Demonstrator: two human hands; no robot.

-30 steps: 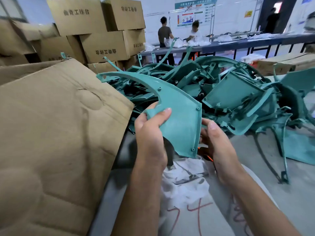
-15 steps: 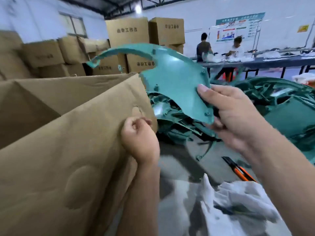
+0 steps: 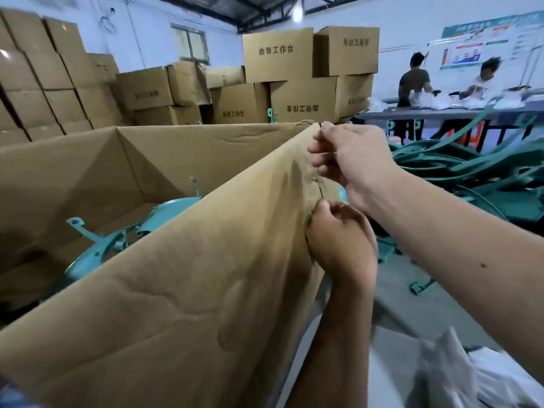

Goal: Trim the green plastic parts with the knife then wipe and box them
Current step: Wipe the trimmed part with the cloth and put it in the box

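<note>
Head view: a large open brown cardboard box [image 3: 88, 178] fills the left and centre; its near flap [image 3: 182, 290] stands up, slanting from the lower left to a top corner at centre right. The left hand [image 3: 341, 242] is curled in a fist against the right edge of that flap, beside a small tear, and seems to grip the cardboard; the right hand [image 3: 350, 160] is just above it at the flap's top corner, fingers bent and thumb forward, pinching or touching the edge, though I cannot tell which. Neither hand holds a plastic part. Several teal-green curved plastic parts [image 3: 117, 240] lie on the floor of the box, beyond the flap and below and left of the hands, half hidden by it; a tangled heap of the same green plastic parts [image 3: 471, 178] lies right of the box on a grey worktable [image 3: 435, 313], behind the right forearm. A crumpled white cloth [image 3: 477, 375] sits on the table at the lower right, blurred. Behind the box rise stacks of closed brown cartons [image 3: 294, 78] with printed characters, against a pale wall with a window; to the right of the cartons, two people [image 3: 415, 83] work at a long dark bench [image 3: 441, 113] under a wall poster.
</note>
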